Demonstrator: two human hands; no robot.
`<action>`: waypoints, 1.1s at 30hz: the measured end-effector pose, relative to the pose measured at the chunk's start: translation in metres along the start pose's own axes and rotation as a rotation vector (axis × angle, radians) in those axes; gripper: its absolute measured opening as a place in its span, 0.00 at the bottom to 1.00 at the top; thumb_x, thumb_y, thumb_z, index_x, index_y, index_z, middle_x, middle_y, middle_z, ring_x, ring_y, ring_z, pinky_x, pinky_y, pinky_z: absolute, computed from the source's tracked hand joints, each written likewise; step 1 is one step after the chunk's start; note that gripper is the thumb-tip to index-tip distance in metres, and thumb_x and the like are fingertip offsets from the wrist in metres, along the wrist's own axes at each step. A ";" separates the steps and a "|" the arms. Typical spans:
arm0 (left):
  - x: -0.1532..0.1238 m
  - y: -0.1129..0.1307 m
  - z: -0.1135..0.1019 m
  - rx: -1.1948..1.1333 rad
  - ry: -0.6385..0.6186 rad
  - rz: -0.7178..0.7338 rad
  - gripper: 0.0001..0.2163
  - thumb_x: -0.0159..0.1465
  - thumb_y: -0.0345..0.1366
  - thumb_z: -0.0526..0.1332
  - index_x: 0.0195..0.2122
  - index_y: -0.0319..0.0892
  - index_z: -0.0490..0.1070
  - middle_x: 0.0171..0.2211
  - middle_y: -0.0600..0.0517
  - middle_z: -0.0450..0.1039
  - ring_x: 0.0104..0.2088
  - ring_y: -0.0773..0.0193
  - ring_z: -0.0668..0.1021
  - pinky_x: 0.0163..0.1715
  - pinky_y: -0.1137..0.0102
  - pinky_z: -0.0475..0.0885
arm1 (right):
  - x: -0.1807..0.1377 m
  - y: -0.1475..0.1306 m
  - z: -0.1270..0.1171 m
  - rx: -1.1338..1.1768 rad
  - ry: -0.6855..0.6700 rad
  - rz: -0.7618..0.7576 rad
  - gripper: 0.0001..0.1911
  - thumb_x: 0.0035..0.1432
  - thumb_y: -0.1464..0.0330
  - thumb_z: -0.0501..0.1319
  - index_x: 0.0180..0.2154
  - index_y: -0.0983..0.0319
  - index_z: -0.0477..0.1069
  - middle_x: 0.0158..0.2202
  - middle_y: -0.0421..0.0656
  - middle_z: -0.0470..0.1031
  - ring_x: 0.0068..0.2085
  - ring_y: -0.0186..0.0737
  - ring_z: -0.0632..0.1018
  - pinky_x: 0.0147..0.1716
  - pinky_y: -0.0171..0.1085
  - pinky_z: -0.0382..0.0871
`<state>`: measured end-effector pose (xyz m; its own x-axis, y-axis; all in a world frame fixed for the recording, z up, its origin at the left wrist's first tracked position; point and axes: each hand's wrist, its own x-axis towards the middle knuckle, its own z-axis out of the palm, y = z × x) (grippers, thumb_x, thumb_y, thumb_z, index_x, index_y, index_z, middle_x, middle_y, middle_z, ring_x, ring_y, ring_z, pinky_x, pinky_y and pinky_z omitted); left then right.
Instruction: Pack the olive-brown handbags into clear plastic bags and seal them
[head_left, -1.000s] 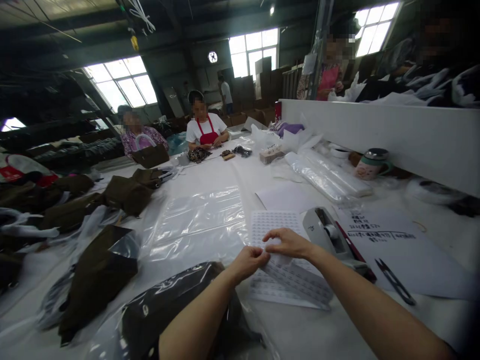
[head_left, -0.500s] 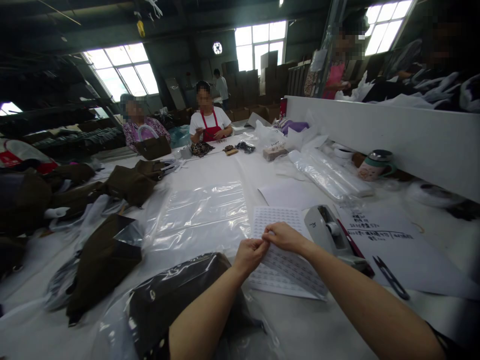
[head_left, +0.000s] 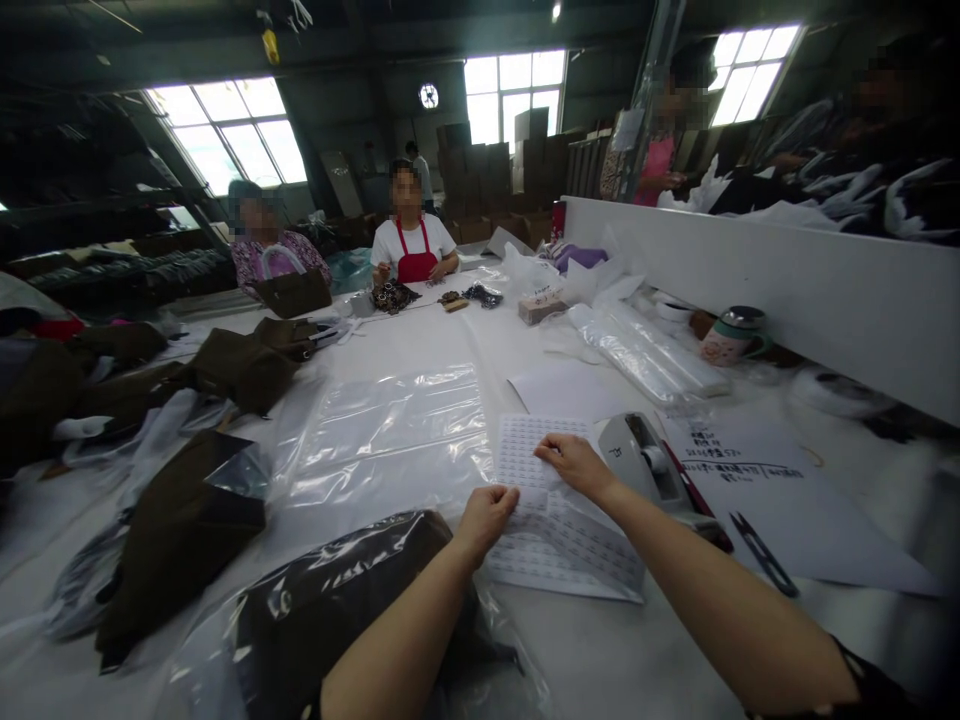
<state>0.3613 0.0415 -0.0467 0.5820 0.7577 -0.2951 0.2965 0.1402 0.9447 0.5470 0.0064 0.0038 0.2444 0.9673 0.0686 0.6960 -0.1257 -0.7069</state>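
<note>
both hands [head_left: 534, 490] pinching a thin label sheet [head_left: 559, 530] on the table [head_left: 450, 340]; likely light, floppy, best held at edges.

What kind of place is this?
Most likely a packing workshop in a factory hall. Dark brown bags lie piled on a long white table, some inside clear plastic sleeves, and both hands work at a sheet of small labels.

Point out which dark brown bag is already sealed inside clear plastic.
The dark brown bag nearest the camera, beside the left hand, wrapped in glossy film. The bags farther left lie bare.
</note>
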 end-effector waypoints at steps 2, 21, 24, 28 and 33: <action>0.001 -0.004 0.000 -0.046 -0.012 -0.038 0.19 0.53 0.52 0.57 0.21 0.38 0.65 0.17 0.57 0.59 0.19 0.71 0.60 0.20 0.74 0.55 | 0.002 0.002 -0.001 0.000 0.034 0.017 0.13 0.55 0.60 0.54 0.28 0.60 0.73 0.29 0.42 0.76 0.33 0.40 0.74 0.35 0.35 0.61; 0.006 -0.013 -0.006 -0.068 0.075 -0.112 0.24 0.57 0.54 0.54 0.32 0.34 0.72 0.25 0.47 0.70 0.25 0.63 0.72 0.26 0.69 0.66 | 0.007 0.015 -0.029 0.290 0.466 0.151 0.21 0.49 0.50 0.56 0.28 0.62 0.70 0.22 0.41 0.69 0.26 0.38 0.67 0.27 0.36 0.59; -0.008 0.013 -0.011 -0.005 0.220 0.050 0.22 0.58 0.48 0.58 0.47 0.36 0.68 0.44 0.41 0.69 0.40 0.58 0.72 0.37 0.67 0.68 | 0.006 0.001 -0.040 0.462 0.536 0.151 0.25 0.49 0.46 0.54 0.30 0.62 0.67 0.24 0.40 0.69 0.25 0.36 0.67 0.25 0.36 0.62; -0.046 0.071 -0.011 0.177 0.251 0.449 0.39 0.47 0.40 0.69 0.59 0.43 0.55 0.57 0.41 0.58 0.37 0.63 0.71 0.37 0.67 0.69 | -0.013 -0.056 -0.046 0.733 0.518 0.106 0.26 0.47 0.44 0.56 0.31 0.60 0.65 0.25 0.37 0.67 0.24 0.33 0.67 0.24 0.34 0.65; -0.110 0.129 -0.036 0.282 0.078 0.468 0.11 0.56 0.40 0.61 0.36 0.38 0.74 0.26 0.52 0.71 0.23 0.69 0.68 0.27 0.73 0.65 | -0.057 -0.150 -0.035 1.281 0.248 -0.034 0.23 0.44 0.47 0.63 0.32 0.59 0.66 0.24 0.35 0.65 0.23 0.29 0.66 0.21 0.29 0.62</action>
<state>0.3084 -0.0006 0.1124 0.6457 0.7448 0.1686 0.2177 -0.3911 0.8942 0.4523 -0.0372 0.1306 0.4525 0.8823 0.1295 -0.3961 0.3289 -0.8573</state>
